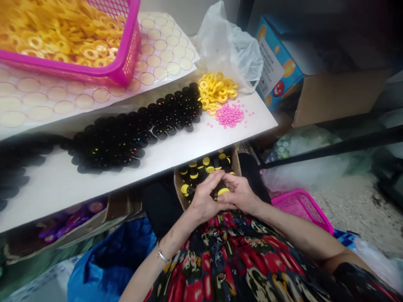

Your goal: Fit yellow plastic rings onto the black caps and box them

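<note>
My left hand (206,196) and my right hand (241,193) meet over my lap, fingers curled together around a small black cylinder with a yellow cap (222,191). Just beyond them sits a cardboard box (178,184) holding several black pieces with yellow caps (201,165). On the white table (176,147) above lie a long cluster of black caps (135,130), a heap of yellow rings (217,90) and a small pile of pink beads (229,115).
A pink basket (126,63) full of yellow rings stands at the table's back left on a sheet of round stickers (163,50). A clear plastic bag (229,46), a blue carton (277,67), another pink basket (302,207) and a blue bag (110,260) surround me.
</note>
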`<action>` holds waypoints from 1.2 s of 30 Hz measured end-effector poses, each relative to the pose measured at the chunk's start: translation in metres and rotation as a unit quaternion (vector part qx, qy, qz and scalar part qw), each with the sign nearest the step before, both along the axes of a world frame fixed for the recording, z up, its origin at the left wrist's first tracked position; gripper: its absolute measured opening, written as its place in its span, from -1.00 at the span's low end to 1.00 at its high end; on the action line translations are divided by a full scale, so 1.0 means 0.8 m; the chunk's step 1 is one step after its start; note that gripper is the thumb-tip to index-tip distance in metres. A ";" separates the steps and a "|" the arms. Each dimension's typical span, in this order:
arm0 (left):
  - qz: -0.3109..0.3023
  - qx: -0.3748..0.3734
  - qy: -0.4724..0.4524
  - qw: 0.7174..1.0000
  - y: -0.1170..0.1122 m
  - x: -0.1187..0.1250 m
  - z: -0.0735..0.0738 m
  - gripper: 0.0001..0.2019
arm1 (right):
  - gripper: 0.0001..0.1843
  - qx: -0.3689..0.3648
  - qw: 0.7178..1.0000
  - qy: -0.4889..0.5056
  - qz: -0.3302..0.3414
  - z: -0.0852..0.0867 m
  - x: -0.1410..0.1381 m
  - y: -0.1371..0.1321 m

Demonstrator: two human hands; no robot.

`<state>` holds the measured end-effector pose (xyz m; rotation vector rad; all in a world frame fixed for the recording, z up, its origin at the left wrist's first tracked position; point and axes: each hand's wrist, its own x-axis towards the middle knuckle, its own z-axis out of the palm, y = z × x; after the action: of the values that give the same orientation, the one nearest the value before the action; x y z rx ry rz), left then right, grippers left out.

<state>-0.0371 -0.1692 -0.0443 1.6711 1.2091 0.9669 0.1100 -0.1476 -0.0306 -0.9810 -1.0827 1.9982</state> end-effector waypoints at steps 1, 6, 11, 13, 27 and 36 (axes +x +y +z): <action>0.022 0.029 -0.007 0.999 -0.002 0.004 -0.006 -0.26 | -0.47 0.004 1.000 -0.011 -0.006 0.000 -0.001 -0.003; 0.026 0.115 -0.006 0.993 -0.004 0.004 -0.025 -0.44 | -0.47 -0.016 0.998 -0.028 -0.045 -0.008 -0.004 -0.011; -0.005 0.147 0.029 0.989 -0.003 -0.005 -0.019 -0.44 | -0.40 -0.029 0.998 -0.022 -0.043 -0.007 -0.005 -0.012; -0.018 0.158 0.030 0.987 -0.005 -0.006 -0.017 -0.40 | -0.41 -0.030 0.998 -0.016 -0.046 -0.004 -0.004 -0.013; 0.041 0.147 0.026 0.988 -0.004 -0.001 -0.029 -0.49 | -0.33 -0.066 0.997 0.025 -0.044 -0.026 -0.004 -0.014; 0.023 0.192 0.072 0.979 -0.007 -0.002 -0.029 -0.47 | -0.45 -0.058 0.997 0.002 -0.055 -0.020 -0.006 -0.019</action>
<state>-0.0390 -0.1750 -0.0673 2.0512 1.2131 1.1825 0.1048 -0.1627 -0.0470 -1.0728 -0.8988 1.9906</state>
